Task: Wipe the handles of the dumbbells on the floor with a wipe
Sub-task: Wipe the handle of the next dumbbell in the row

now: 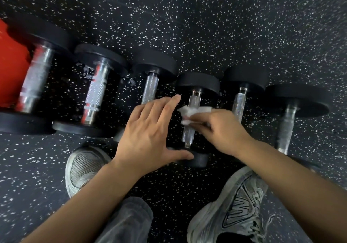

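Note:
Several black dumbbells with knurled chrome handles lie in a row on the speckled rubber floor. My right hand (223,130) grips a crumpled white wipe (191,114) and presses it against the handle of the small middle dumbbell (189,130). My left hand (150,130) is spread flat, fingers apart, over the dumbbell to its left (150,90), hiding the near half of that handle. Its thumb touches the near end plate of the middle dumbbell.
Two larger dumbbells (93,96) lie to the left, beside a red object (11,64) at the frame's left edge. Two more dumbbells (238,103) lie to the right. My two grey sneakers (242,205) stand just in front of the row.

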Demonstrator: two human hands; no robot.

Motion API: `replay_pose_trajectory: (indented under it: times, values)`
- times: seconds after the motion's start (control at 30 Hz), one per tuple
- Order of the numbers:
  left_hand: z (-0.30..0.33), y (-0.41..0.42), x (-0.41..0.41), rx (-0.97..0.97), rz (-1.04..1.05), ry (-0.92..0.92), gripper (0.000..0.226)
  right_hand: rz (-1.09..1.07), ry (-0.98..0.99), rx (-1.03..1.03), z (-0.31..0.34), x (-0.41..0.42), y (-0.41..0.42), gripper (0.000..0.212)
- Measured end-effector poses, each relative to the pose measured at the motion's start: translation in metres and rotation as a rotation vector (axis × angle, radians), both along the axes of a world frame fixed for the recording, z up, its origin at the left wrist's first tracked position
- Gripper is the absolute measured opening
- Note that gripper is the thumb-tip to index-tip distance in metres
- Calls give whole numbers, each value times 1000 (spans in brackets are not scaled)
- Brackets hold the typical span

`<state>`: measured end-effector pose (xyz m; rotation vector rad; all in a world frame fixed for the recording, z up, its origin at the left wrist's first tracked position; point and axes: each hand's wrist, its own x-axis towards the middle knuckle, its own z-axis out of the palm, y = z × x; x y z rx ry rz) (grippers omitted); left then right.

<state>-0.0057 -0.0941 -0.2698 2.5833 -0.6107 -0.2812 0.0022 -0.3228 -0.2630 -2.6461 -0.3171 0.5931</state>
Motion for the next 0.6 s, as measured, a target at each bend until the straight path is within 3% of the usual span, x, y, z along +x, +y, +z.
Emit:
replay_pose_trajectory:
  times: [0.17, 0.4, 0.6]
  values:
    - [-2, -2, 0, -12, -16, -4, 130, 146, 233, 32, 10, -16, 0, 29]
    - [2, -15, 1, -59, -61, 46, 128, -408, -25, 265, 34, -21, -43, 28]
    - [5, -45, 6, -199, -74, 69, 120, -578, -110, 164, 48, -22, -97, 32]
